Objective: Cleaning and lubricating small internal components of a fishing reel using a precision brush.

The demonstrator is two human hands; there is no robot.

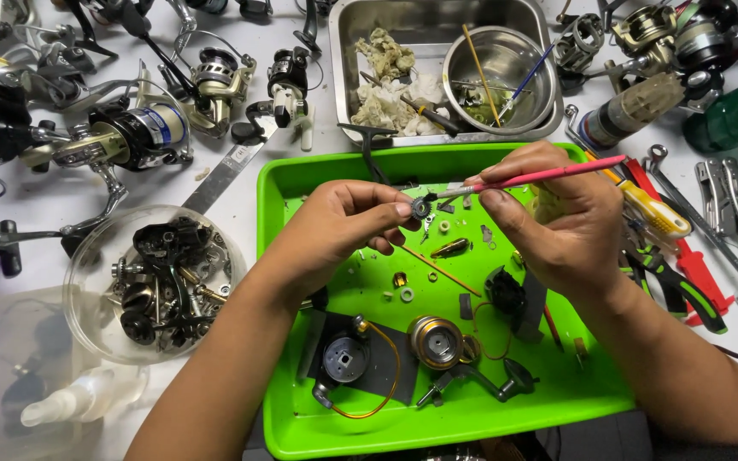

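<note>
My left hand (pixel 339 224) pinches a small dark gear (pixel 421 207) between thumb and fingertips above a bright green tray (pixel 301 427). My right hand (pixel 557 218) holds a pink-handled brush (pixel 548 176), whose tip touches the gear. Below the hands, the tray holds a gold spool (pixel 437 341), a dark reel body (pixel 348 358) with an orange wire loop, a black part (pixel 506 294), washers and small screws.
A steel tray (pixel 348 77) behind holds dirty wipes, a steel bowl (pixel 501 81) and brushes. Several fishing reels (pixel 130 128) lie at the left. A clear bowl (pixel 87 316) holds reel parts. Screwdrivers, pliers (pixel 676 290) and wrenches lie at the right. A spray bottle (pixel 79 401) lies bottom left.
</note>
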